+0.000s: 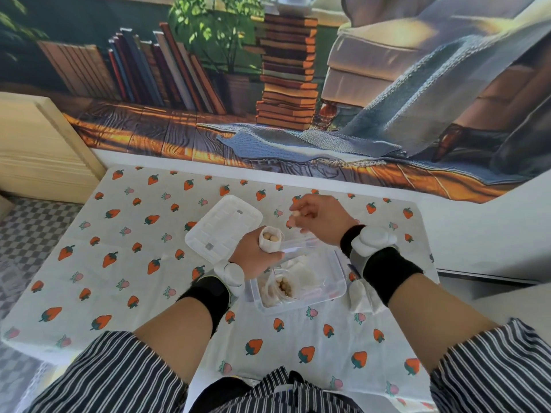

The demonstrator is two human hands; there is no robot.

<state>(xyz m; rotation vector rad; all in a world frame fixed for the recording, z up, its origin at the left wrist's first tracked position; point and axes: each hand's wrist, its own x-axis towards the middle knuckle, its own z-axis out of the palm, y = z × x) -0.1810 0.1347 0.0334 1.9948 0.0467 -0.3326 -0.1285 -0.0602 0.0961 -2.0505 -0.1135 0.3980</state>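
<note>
My left hand (253, 254) grips a small white cloth pouch (270, 238), held upright with its mouth open; several pale round beans show inside it. My right hand (317, 219) hovers just to the right of and above the pouch, pinching a pale bean (296, 214) at its fingertips. Below both hands a clear plastic box (337, 289) stands on the table; it holds a clear bag of the same beans (283, 286) and folded white pouches (301, 269).
The box's white lid (222, 228) lies flat left of the box. Another white pouch (360, 296) lies on the strawberry-print tablecloth (143, 263) right of the box, under my right forearm. A wooden bed frame (38, 150) stands at the left, a printed wall hanging behind.
</note>
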